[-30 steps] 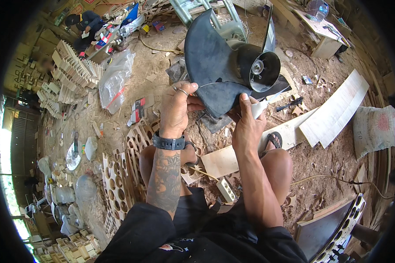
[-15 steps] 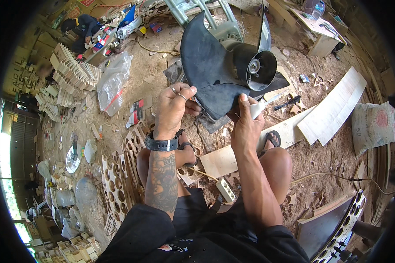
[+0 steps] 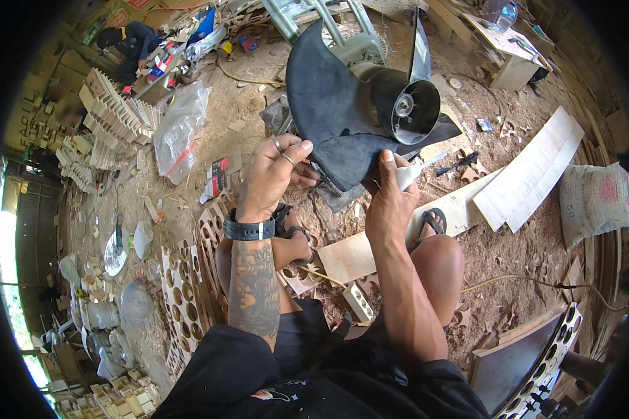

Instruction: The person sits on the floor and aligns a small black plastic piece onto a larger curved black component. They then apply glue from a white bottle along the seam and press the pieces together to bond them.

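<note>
A black plastic fan blade (image 3: 332, 91) with a round hollow hub faces me, held up in front of my knees. One lower blade shows a jagged dark line across it, like a crack. My left hand (image 3: 278, 167), with rings and a dark watch at the wrist, pinches that blade's left edge between thumb and fingers. At its right side my right hand (image 3: 391, 199) grips the same blade, thumb on top. The right hand also holds a small white bottle (image 3: 408, 175) with a thin nozzle pointing right; its fingers underneath are mostly hidden.
Pale boards (image 3: 531, 171) lie on the sawdust-covered floor to the right, near a sack (image 3: 595, 202). A power strip (image 3: 358, 302) sits between my feet. Perforated wood panels (image 3: 183, 293) lean at left. A green plastic chair (image 3: 349, 31) stands ahead; another person (image 3: 129, 45) crouches far left.
The fan blade has shifted very slightly to the left with both hands. Their grip on it looks the same.
</note>
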A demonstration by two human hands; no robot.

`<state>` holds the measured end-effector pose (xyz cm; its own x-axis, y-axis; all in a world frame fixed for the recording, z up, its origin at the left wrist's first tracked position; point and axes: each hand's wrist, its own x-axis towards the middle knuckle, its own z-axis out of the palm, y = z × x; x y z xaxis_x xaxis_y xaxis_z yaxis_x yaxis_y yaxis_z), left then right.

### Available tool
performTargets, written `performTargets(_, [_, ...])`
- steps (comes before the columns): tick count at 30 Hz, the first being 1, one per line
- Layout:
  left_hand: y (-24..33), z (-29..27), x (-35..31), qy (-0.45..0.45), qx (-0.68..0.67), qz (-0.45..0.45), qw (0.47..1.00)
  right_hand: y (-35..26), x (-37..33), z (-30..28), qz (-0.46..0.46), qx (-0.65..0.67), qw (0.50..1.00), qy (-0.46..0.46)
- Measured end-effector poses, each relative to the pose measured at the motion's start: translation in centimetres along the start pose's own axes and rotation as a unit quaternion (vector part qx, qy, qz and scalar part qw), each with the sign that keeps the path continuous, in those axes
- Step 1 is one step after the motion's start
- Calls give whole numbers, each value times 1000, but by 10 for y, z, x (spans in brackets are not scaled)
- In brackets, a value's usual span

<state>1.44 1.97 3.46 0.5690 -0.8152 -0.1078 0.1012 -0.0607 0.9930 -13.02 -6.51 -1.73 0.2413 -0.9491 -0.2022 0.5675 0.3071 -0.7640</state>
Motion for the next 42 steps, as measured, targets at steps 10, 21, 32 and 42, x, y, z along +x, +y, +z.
performTargets(10, [-2, 2, -3, -2, 15, 2, 1000, -1, -1, 1, -2, 9, 1000, 0])
performTargets(21, [-7, 1, -3, -9, 23, 39, 999, -1, -2, 1, -12, -13, 1000, 5])
performTargets(32, [-5, 2, -2, -8, 25, 42, 999, -1, -1, 0, -16, -30, 999, 10])
performTargets(42, [-9, 6, -2, -9, 7, 41, 999, 3, 7, -7, -35, -60, 998, -7])
